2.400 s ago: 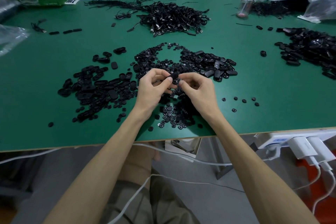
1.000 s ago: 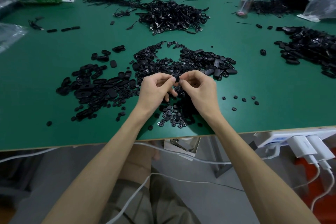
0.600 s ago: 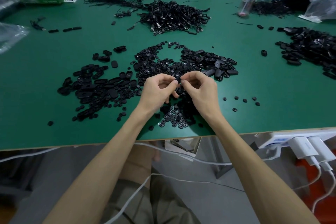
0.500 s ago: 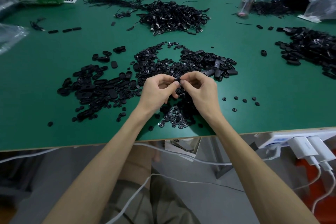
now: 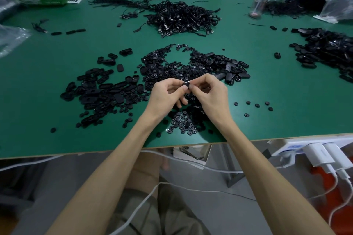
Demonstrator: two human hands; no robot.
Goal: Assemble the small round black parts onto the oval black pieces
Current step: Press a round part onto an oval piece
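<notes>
**2 hands pinching 1 piece above the pile**

The left hand [image 5: 168, 95] and right hand [image 5: 212, 93] meet fingertip to fingertip, both curled tight. Thumb and forefinger of each pinch the same small black piece [image 5: 186, 84], held just above the table [image 5: 286, 101]. It is too small and too covered to tell whether the round part is already seated in the oval.

This looks like the press-fit step. To do it well, square the round part to the oval's opening before squeezing, then press evenly with both thumbs so it does not go in tilted. These parts are small and could pop out of a slipping grip.

Directly under the hands lies the heap of round parts [image 5: 181, 122], which reaches close to the table's near edge, so a dropped piece could roll off. Oval pieces [image 5: 101, 91] spread to the left, touching the round heap. Bare green to the right, beyond a few stray buttons [image 5: 257, 105], offers the best room for setting finished pieces down. A tangle of cables [image 5: 185, 18] lies well behind.
</notes>
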